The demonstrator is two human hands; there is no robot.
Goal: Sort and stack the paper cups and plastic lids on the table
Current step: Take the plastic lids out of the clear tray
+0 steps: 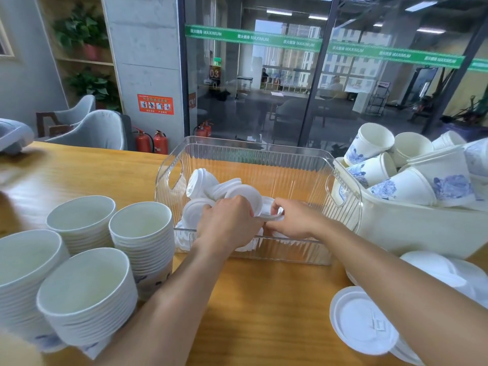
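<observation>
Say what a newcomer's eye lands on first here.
Both hands meet mid-frame inside the clear ribbed bin: left hand and right hand grip white lids. Four tall stacks of nested cups fill the near left. A cream bin at right overflows with loose blue-flowered cups.

A long wooden table (79, 170) fills the lower view. Beyond it, at ten o'clock, stand two grey upholstered chairs (92, 128), one behind the other. Behind them a wooden shelf (84, 62) holds two leafy potted plants (81, 30), one above the other. At eleven o'clock a grey concrete pillar (148, 62) carries an orange safety notice (155, 104), with two red fire extinguishers (151, 142) on the floor at its foot. From twelve to two o'clock runs a glass partition (290, 88) crossed by a green banner strip (317, 46).
</observation>
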